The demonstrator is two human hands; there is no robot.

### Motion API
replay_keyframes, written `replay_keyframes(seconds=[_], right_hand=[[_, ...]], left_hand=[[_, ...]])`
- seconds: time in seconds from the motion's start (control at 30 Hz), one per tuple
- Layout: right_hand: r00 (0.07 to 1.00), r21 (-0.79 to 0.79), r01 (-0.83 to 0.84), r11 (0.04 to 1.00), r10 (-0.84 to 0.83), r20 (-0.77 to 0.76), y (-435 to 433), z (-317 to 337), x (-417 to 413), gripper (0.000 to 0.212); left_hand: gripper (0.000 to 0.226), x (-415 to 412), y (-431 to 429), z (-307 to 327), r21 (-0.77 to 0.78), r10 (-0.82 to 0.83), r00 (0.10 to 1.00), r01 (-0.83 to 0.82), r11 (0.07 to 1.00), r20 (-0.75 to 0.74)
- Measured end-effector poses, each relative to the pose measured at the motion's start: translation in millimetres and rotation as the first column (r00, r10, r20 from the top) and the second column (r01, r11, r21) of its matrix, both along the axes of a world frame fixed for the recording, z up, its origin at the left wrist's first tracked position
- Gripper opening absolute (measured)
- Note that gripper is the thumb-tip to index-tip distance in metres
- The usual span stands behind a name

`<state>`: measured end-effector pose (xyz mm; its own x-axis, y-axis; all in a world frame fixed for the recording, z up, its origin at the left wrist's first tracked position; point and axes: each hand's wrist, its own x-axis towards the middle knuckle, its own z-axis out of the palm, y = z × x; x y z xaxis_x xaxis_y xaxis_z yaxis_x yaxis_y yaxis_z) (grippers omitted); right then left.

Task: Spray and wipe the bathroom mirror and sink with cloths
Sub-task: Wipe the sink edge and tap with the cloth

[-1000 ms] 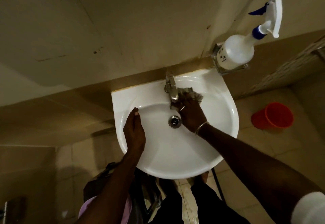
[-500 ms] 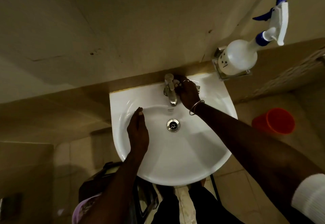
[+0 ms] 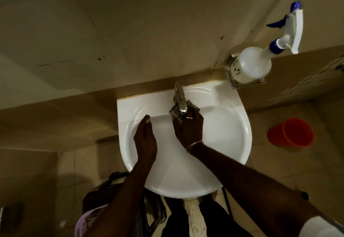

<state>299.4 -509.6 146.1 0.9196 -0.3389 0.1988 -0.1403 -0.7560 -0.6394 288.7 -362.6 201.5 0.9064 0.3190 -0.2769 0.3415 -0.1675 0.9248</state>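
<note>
1. The right hand (image 3: pixel 188 126) is gripping a dark checked cloth (image 3: pixel 175 113), fingers curled over it, against the sink's (image 3: pixel 232 125) back wall just beneath the tap (image 3: pixel 180 101). Half a second earlier it was working beside the tap on the ledge.
2. The left hand (image 3: pixel 146 140) is staying flat on the sink's left slope, fingers straight and together.
3. A spray bottle (image 3: pixel 251 65) is sitting in a wall holder (image 3: pixel 247 85), upper right.
</note>
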Motion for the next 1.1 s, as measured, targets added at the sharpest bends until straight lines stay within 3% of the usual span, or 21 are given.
replay_keyframes(seconds=[0.13, 0.2, 0.37, 0.47, 0.73, 0.8, 0.93, 1.03, 1.1], right_hand=[[0.998, 0.037, 0.052, 0.998, -0.053, 0.039, 8.2, -1.9, -0.4, 0.071], [0.999, 0.028, 0.024, 0.999, -0.025, 0.032, 8.2, -5.3, -2.9, 0.065], [0.978, -0.276, -0.197, 0.941, 0.209, 0.015, 31.4, -9.3, -2.2, 0.061], [0.948, -0.37, -0.294, 0.881, 0.317, 0.002, 48.1, -7.3, 20.9, 0.059], [0.982, -0.288, -0.12, 0.95, 0.072, -0.172, 80.3, 1.9, 76.0, 0.053], [0.975, -0.315, -0.178, 0.932, 0.123, -0.187, 78.7, -2.5, 72.6, 0.053], [0.928, -0.446, -0.325, 0.834, 0.372, 0.019, 38.8, -8.0, 37.9, 0.048], [0.882, -0.381, -0.427, 0.82, 0.471, 0.025, -2.8, -9.2, 3.6, 0.048], [0.892, -0.269, -0.43, 0.862, 0.451, 0.019, -16.4, -0.7, -18.1, 0.045]], left_hand=[[0.038, -3.9, 6.5, -4.0, -0.026, 0.01, 1.0, -0.01, 1.0, -0.018], [0.037, -6.3, 9.4, -4.0, -0.031, 0.016, 1.0, -0.017, 0.999, -0.018], [0.036, -5.8, 15.6, -0.2, -0.051, 0.008, 1.0, -0.009, 0.999, -0.008], [0.031, -5.3, 20.7, -0.2, -0.042, -0.011, 1.0, 0.01, 0.999, -0.007], [0.038, -3.4, 29.4, 1.8, -0.023, -0.006, 1.0, 0.006, 1.0, -0.014], [0.039, -3.9, 32.1, 0.4, -0.029, 0.0, 1.0, -0.001, 1.0, -0.012], [0.038, -8.3, 32.9, 2.9, -0.065, -0.001, 1.0, 0.0, 0.998, -0.014], [0.038, -11.6, 29.8, 6.0, -0.071, -0.013, 1.0, 0.012, 0.997, -0.001], [0.038, -12.5, 27.3, 6.5, -0.088, -0.014, 1.0, 0.013, 0.996, -0.008]])
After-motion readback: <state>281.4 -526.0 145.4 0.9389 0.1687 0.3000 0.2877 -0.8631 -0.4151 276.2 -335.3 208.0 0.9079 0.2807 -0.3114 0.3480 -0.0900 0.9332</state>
